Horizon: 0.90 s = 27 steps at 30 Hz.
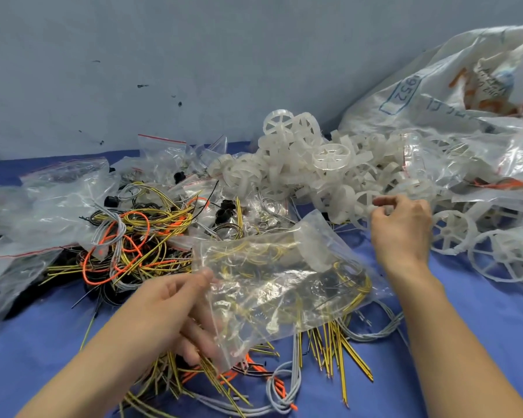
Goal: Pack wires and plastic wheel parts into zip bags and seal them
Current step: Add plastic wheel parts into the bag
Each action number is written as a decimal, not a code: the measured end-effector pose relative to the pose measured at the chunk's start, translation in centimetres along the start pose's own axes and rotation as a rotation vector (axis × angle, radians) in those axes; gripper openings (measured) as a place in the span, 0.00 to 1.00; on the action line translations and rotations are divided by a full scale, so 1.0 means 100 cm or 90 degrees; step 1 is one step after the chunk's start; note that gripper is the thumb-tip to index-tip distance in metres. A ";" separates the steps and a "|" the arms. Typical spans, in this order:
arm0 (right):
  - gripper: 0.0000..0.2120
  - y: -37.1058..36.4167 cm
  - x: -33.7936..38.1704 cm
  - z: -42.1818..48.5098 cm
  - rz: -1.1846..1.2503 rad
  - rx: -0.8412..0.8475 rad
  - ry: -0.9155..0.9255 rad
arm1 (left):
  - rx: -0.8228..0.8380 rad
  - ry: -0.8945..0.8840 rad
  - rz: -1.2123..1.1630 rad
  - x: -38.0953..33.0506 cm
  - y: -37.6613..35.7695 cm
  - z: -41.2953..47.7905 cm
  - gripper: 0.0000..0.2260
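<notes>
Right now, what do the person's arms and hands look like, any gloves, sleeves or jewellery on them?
Both hands are bare: no gloves on the left hand or the right hand. Both forearms are uncovered as far as the frame shows, with no sleeve in view. No watch, bracelet or ring is visible on either wrist or on the fingers that show.

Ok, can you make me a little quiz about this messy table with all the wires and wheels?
1. True or false: the left hand holds a clear zip bag.
2. What is the right hand reaching into?
A. the pile of white plastic wheels
B. the tangle of orange and yellow wires
C. the big printed sack
3. Fill in: the table is covered with a ____ cloth.

Key: 1 true; 2 A; 3 blue.
</notes>
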State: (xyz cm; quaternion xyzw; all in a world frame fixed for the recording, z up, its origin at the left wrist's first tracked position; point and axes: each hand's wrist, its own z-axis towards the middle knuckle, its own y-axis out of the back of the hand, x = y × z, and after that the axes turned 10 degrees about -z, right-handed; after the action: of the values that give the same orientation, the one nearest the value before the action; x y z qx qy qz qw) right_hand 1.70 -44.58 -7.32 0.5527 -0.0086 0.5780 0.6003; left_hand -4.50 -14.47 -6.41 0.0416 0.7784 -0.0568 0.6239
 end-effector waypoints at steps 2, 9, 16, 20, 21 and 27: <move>0.12 0.005 0.004 -0.001 0.001 -0.010 0.001 | -0.050 -0.039 0.028 -0.002 0.005 0.003 0.22; 0.10 0.027 0.027 -0.008 0.041 -0.065 0.055 | -0.178 -0.154 0.018 -0.008 0.020 0.013 0.18; 0.08 0.038 0.085 -0.052 0.257 -0.083 0.211 | -0.058 -0.157 -0.167 -0.024 -0.002 0.011 0.17; 0.06 0.028 0.114 -0.097 0.296 -0.108 0.370 | 0.057 -0.157 -0.218 -0.031 -0.014 0.010 0.17; 0.06 0.024 0.117 -0.105 0.283 -0.117 0.406 | 0.069 -0.158 -0.237 -0.032 -0.015 0.010 0.18; 0.04 0.005 0.118 -0.137 0.240 -0.105 0.574 | 0.117 -0.176 -0.385 -0.039 -0.009 0.009 0.14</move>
State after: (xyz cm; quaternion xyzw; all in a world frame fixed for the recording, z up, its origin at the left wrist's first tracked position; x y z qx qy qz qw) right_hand -3.34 -27.42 -4.70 0.1872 0.1066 0.8556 0.4706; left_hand -2.88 -15.49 -2.76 -0.1429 0.6552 -0.3140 0.6721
